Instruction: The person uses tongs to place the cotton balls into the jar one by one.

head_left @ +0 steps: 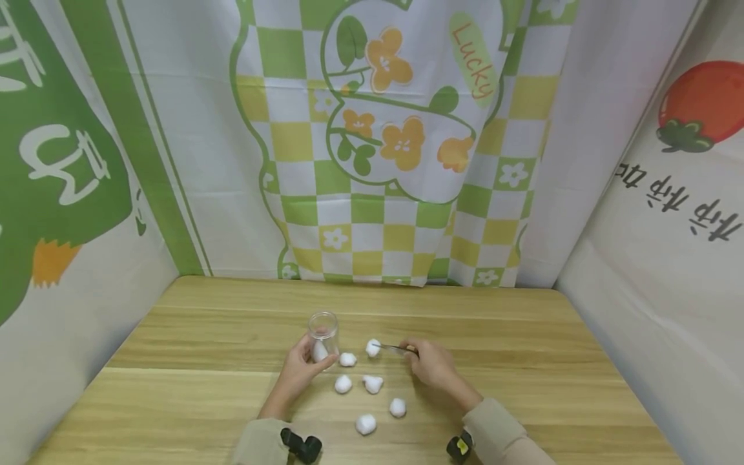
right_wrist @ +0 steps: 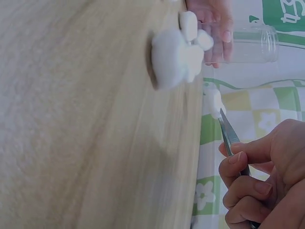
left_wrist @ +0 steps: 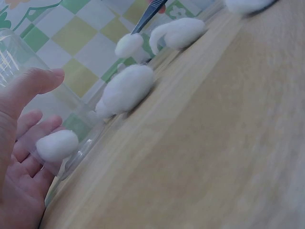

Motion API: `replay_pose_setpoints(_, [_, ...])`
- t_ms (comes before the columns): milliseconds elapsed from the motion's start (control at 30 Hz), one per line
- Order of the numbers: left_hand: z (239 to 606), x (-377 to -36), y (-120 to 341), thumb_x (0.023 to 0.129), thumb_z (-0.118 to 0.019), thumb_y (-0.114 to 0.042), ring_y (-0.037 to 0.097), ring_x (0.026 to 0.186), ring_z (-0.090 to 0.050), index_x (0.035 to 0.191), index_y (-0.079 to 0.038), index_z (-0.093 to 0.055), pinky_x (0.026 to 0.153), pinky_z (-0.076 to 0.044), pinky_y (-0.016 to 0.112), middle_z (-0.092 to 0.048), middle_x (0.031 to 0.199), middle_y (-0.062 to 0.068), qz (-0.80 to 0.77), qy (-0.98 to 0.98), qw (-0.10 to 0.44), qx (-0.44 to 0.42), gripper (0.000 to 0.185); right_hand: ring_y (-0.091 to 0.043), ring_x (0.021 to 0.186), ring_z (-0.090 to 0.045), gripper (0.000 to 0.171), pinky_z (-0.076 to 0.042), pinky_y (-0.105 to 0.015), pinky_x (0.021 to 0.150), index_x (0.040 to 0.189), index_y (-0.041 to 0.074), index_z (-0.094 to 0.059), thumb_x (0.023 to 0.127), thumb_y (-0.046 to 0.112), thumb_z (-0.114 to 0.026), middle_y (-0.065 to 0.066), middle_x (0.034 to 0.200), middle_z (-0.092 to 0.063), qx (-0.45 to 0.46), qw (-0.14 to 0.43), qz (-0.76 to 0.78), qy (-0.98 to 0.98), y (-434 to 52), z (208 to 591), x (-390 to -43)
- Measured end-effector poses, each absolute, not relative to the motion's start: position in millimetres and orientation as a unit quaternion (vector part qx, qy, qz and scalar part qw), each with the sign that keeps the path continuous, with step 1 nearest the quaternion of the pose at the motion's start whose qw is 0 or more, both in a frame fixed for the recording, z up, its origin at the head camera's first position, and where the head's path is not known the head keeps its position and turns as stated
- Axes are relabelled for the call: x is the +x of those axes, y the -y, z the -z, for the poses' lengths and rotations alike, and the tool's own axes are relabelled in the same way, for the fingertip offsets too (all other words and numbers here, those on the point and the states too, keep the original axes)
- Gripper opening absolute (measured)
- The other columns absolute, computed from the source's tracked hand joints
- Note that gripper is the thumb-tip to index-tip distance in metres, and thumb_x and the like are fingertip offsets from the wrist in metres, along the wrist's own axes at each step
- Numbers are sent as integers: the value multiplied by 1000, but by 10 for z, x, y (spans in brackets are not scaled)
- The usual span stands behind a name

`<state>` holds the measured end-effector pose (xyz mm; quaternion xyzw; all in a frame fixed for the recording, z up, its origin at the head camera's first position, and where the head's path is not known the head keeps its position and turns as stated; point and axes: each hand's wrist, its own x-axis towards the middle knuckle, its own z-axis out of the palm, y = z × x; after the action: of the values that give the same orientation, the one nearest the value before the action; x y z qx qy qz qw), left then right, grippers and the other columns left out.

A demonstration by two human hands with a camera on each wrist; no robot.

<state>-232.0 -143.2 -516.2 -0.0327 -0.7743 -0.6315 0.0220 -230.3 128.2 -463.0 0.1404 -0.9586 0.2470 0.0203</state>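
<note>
The right hand [head_left: 434,365] pinches the tweezers [head_left: 396,349] between thumb and fingers; a cotton ball [head_left: 372,351] sits at their tips, clear of the fingers. The left hand [head_left: 296,369] curls round the jar [head_left: 325,333], another cotton ball [left_wrist: 56,145] inside.

"Where's the head view?"
"High up on the near side of the tabletop [head_left: 494,323], facing down and forward past the far edge to the curtain [head_left: 401,148]."
"The wrist views?"
"Low, close, steeply tilted; both share jar [right_wrist: 252,45] and tweezers [right_wrist: 228,131]."
</note>
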Motion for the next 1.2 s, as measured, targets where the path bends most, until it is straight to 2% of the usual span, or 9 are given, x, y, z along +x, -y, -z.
replay_pose_setpoints(267, [5202, -2338, 1436, 83, -76, -16, 35, 137, -46, 137, -5, -48, 117, -36, 48, -51, 144, 19, 628, 778, 25, -27, 62, -8, 50, -36, 15, -21, -19, 42, 104, 16, -70, 92, 13, -62, 2, 65, -58, 148, 32, -250, 956, -1265, 4532, -2298])
replay_pose_setpoints(500, [5188, -2322, 1431, 83, -76, -16, 37, 135, -47, 137, -4, -48, 116, -37, 49, -52, 142, 21, 627, 778, 26, -25, 61, -9, 52, -36, 15, -22, -19, 44, 105, 15, -70, 92, 12, -61, 3, 62, -52, 153, 46, -260, 952, -1241, 4421, -2297])
replay_pose_setpoints(733, [5162, -2314, 1433, 83, -75, -15, 35, 137, -46, 137, -5, -48, 117, -36, 48, -51, 144, 20, 632, 774, 24, -27, 61, -9, 53, -39, 17, -26, -18, 46, 107, 11, -69, 92, 11, -62, -1, 65, -59, 168, 58, -270, 946, -1212, 4301, -2309])
replay_pose_setpoints(1033, [5187, -2337, 1429, 82, -76, -14, 37, 132, -51, 133, -6, -51, 114, -41, 48, -54, 141, 21, 632, 774, 30, -27, 58, -9, 51, -39, 17, -25, -18, 45, 107, 13, -69, 93, 13, -61, 1, 64, -57, 161, 58, -276, 946, -1148, 4186, -2275])
replay_pose_setpoints(1200, [5187, -2326, 1424, 82, -76, -13, 38, 132, -50, 134, -5, -51, 113, -41, 50, -52, 142, 22, 634, 772, 32, -27, 58, -8, 51, -40, 17, -25, -18, 45, 108, 14, -69, 92, 13, -61, 0, 67, -62, 163, 60, -270, 947, -1119, 4157, -2255])
